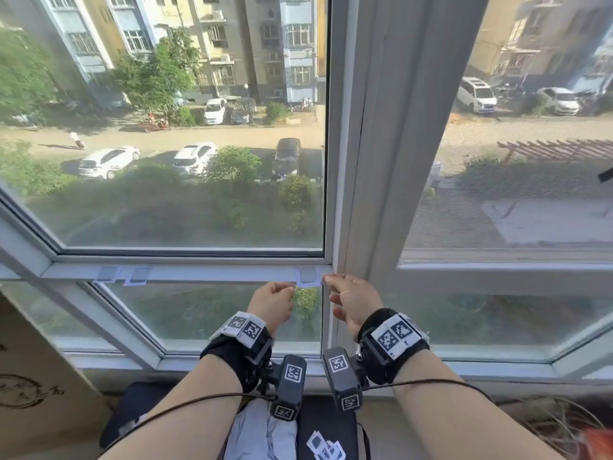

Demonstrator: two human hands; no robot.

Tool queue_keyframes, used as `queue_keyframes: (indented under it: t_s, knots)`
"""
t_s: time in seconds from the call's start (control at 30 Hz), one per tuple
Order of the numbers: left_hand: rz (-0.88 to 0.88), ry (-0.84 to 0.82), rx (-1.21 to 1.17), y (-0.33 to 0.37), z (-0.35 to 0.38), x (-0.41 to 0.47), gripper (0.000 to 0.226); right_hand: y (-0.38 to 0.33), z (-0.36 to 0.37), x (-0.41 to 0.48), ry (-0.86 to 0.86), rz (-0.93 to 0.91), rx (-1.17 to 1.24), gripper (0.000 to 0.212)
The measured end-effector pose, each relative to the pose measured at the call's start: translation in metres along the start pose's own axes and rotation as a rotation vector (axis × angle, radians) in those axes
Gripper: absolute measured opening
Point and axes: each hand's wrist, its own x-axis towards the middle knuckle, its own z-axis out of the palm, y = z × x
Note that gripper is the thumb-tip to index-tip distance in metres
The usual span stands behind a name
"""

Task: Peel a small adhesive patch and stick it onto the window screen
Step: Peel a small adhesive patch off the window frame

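A small grey mesh patch on white backing paper (308,277) is held between both hands against the white window rail (215,273). My left hand (272,303) pinches its left edge. My right hand (355,298) pinches its right edge with thumb and forefinger. Two more grey patches (107,273) (139,276) lie on the same rail at the left. The window screen (514,200) fills the opening at the right, beyond a thick white post (361,161).
Both wrists wear black bands with printed marker tags. A pile of spare patches (323,446) lies on a black surface near the bottom. A cardboard box (36,376) stands at the lower left. Glass panes fill the left and lower window.
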Motion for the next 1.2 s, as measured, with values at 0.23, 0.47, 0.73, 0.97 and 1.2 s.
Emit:
queue_keyframes:
  t_s: [0.23,0.47,0.73,0.97,1.2]
  knots:
    - [-0.036,0.006,-0.068,0.001,0.014,0.004,0.016,-0.001,0.004,0.002,0.017,0.054,-0.015,0.017]
    - [-0.061,0.030,-0.074,0.002,0.014,0.007,0.016,0.000,0.008,0.008,-0.021,0.098,-0.077,0.015]
    - [-0.048,0.023,-0.067,0.002,0.013,0.008,0.018,0.001,0.007,0.008,-0.024,0.106,-0.073,0.016]
    - [-0.030,0.005,-0.092,0.003,0.015,0.007,0.020,-0.001,0.006,0.007,-0.014,0.100,-0.076,0.019]
    - [0.014,0.014,-0.087,0.008,0.013,-0.005,0.024,-0.007,0.002,0.000,-0.006,0.073,-0.100,0.019]
